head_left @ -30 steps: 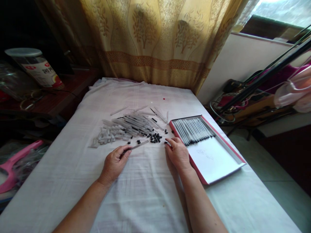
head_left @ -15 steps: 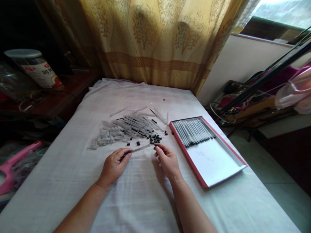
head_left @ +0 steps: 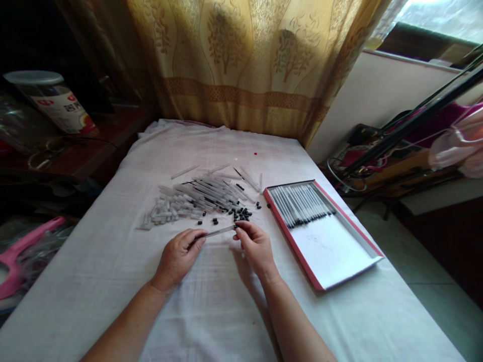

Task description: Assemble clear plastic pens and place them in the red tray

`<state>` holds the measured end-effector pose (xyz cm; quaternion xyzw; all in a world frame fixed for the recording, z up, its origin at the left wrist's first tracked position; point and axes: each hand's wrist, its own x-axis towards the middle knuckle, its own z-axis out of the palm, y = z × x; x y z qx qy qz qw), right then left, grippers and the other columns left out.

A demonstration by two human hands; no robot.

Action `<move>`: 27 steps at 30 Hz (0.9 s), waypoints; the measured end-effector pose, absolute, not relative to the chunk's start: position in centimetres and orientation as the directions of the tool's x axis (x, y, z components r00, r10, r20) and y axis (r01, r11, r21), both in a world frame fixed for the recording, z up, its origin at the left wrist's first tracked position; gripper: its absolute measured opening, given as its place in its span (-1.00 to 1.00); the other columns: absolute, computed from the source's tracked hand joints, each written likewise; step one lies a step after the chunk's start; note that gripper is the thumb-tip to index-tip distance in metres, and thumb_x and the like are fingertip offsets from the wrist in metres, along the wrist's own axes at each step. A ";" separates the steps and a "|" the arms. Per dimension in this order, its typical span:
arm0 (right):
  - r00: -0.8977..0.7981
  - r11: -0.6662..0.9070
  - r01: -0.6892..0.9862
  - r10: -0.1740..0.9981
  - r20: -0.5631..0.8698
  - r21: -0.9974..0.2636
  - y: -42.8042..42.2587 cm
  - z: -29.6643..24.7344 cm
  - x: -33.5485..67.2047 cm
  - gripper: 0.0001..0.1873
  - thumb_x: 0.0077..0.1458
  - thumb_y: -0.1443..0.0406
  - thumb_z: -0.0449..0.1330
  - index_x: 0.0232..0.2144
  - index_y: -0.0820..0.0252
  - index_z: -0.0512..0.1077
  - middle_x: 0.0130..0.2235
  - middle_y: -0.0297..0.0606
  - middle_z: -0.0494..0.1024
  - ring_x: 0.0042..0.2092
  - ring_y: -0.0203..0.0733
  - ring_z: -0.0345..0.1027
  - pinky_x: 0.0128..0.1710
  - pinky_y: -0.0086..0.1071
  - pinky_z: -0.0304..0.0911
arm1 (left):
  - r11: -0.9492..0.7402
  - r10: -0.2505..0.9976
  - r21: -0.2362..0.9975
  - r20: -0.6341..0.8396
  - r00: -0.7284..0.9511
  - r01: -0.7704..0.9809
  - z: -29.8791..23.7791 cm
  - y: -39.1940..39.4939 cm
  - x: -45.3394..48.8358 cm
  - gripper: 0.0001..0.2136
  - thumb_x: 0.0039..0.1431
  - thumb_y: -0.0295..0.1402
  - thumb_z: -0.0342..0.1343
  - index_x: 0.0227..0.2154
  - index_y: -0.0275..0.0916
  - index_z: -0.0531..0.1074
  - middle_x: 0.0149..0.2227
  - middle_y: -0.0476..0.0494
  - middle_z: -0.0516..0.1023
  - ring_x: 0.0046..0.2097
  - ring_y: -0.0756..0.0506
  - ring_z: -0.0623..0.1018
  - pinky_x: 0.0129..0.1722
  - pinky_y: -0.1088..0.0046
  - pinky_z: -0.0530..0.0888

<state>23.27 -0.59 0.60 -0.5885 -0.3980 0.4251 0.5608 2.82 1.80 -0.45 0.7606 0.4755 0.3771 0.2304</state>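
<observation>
Where the tablecloth covers the table between its left and right edges, the following are found: one pen tube, clear and slim, held above the middle of the table, slanting slightly up towards the right; one left hand, grasping the tube's left end between thumb and fingers, a dark length showing there; one right hand, thumb and forefinger pinching a black plug at the tube's right end, whether fitted or merely touching one cannot tell.

Loose stock, lying beyond the hands and nearer the table's left edge than its right: one heap of clear tubes, with dark thin rods among them; one cluster of clear caps, at the heap's left side; one group of black stoppers, at the heap's near right side, just beyond the right hand; a few more strewn singly about it; one small red piece, alone towards the table's far edge.

One shallow box, red-sided, set near the table's right edge; a row of pens, black-tipped at their near ends, side by side against the box's far edge; white paper, faintly scribbled, in its near part.

Surroundings: one gold curtain, hanging past the table's far edge; one lidded jar, on the brown cabinet beyond the table's left edge.
</observation>
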 end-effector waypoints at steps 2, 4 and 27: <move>0.297 0.003 0.102 0.954 0.033 -0.995 -0.6 0.7 23.6 -0.76 0.02 0.22 0.22 -0.28 0.21 0.55 -0.38 -0.21 0.62 -0.44 -0.20 0.48 -0.45 -0.37 0.37 | -0.449 0.893 0.705 0.360 0.269 0.549 -0.5 1.8 2.8 -0.77 0.24 -0.22 0.04 -0.22 -0.15 0.57 -0.25 -0.10 0.65 -0.20 -0.10 0.62 -0.18 0.44 0.53; 0.241 0.091 0.256 0.958 0.155 -0.962 -0.6 1.0 24.1 -0.81 0.03 0.28 0.20 -0.30 0.16 0.57 -0.33 -0.21 0.63 -0.38 -0.18 0.50 -0.33 -0.33 0.40 | -0.461 0.888 0.700 0.369 0.276 0.545 -0.5 1.8 2.8 -0.76 0.25 -0.22 0.04 -0.21 -0.15 0.57 -0.24 -0.11 0.65 -0.19 -0.10 0.62 -0.17 0.44 0.53; 0.103 0.126 0.410 0.978 0.183 -0.903 -1.6 -0.7 25.3 -0.83 0.15 0.22 0.14 -0.27 0.13 0.48 -0.32 -0.27 0.58 -0.34 -0.22 0.45 -0.32 -0.41 0.35 | -0.469 0.883 0.726 0.373 0.285 0.503 -0.5 1.8 2.8 -0.80 0.23 -0.26 0.07 -0.22 -0.15 0.58 -0.26 -0.11 0.64 -0.20 -0.10 0.61 -0.16 0.43 0.53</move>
